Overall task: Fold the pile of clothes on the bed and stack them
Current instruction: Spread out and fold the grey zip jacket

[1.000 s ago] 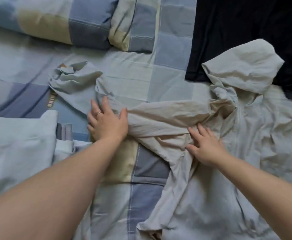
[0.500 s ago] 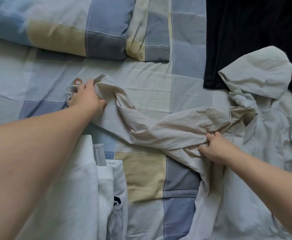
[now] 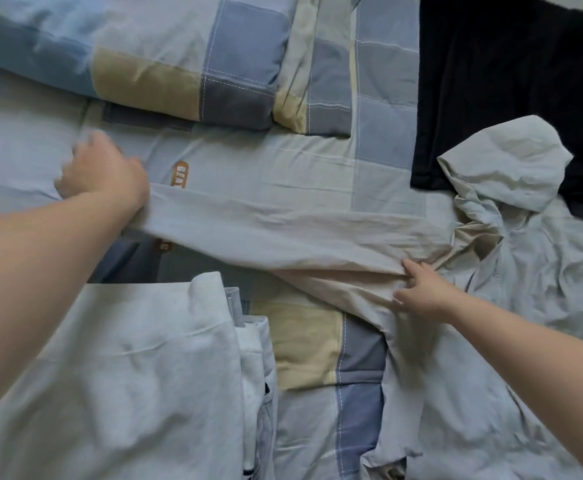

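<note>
Lying horiz., hoodie sleeve [image 3: 283, 233] pts left.

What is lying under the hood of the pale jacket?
The hood of the pale jacket rests on a black garment, near its lower left corner. How much of that black cloth continues beneath the hood cannot be seen; the hood covers it.
</note>
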The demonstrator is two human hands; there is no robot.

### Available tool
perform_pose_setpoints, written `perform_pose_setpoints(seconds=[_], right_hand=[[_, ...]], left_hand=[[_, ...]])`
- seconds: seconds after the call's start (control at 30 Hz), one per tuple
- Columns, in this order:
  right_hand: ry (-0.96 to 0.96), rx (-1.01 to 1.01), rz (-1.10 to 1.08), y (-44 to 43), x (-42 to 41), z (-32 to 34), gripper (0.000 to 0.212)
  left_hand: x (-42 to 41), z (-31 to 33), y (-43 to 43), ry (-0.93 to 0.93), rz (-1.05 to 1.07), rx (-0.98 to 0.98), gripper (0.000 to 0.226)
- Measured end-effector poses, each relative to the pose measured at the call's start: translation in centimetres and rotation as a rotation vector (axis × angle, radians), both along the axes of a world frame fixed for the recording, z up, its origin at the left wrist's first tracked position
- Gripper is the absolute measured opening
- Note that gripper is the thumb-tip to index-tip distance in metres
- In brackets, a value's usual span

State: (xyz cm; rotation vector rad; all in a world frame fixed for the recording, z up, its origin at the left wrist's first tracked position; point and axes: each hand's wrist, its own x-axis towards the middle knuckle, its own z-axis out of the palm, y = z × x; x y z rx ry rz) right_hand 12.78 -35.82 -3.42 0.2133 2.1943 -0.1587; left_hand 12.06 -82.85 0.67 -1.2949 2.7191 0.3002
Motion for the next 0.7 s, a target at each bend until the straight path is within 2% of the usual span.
perform_pose_setpoints(seconds=[0.07, 0.1, 0.17, 0.2, 0.27, 0.37, 0.43, 0.5, 0.53, 0.6, 0.67, 0.7], right_hand=[[0.059, 0.025, 0.075, -1.0, -0.2, 0.2, 0.087], [0.091, 0.034, 0.124, -1.7, -0.3, 0.4, 0.087], [0.151, 0.012, 0.2, -3.1, -0.4, 0.6, 0.086], [0.158, -0.013, 0.229, -3.8, -0.4, 0.5, 0.086], [0.116, -0.103, 0.249, -5.3, -0.4, 0.2, 0.086], [0.04, -0.187, 0.221, -6.4, -0.4, -0.9, 0.088], [0.024, -0.193, 0.191, -6.5, -0.5, -1.3, 0.087], [0.01, -0.202, 0.169, -6.4, -0.6, -1.3, 0.086], [0.005, -0.205, 0.166, -6.4, -0.7, -1.2, 0.086], [0.002, -0.207, 0.161, -6.3, -0.7, -1.0, 0.086], [0.006, -0.213, 0.144, -6.5, -0.6, -1.0, 0.086], [0.011, -0.21, 0.139, -6.5, -0.6, -1.1, 0.085]], left_hand=[[0.3, 0.1, 1.2, 0.03, -0.272, 0.006, 0.049], [0.5, 0.0, 2.3, 0.02, -0.468, 0.111, 0.061], [1.0, -0.5, 5.0, -0.196, -0.817, 0.345, 0.087], [1.4, -1.2, 6.1, -0.346, -0.922, 0.376, 0.097], [2.3, -2.9, 7.0, -0.531, -0.973, 0.326, 0.111], [3.4, -4.6, 6.2, -0.517, -0.987, 0.244, 0.125], [4.1, -4.6, 5.5, -0.318, -1.068, 0.172, 0.118], [4.3, -4.3, 5.4, -0.073, -1.217, 0.138, 0.093], [4.2, -4.2, 5.7, -0.042, -1.299, 0.121, 0.079], [3.6, -3.9, 6.6, -0.184, -1.395, 0.13, 0.061], [3.1, -4.0, 7.5, -0.326, -1.383, 0.102, 0.049], [2.8, -4.0, 7.9, -0.334, -1.373, 0.082, 0.04]])
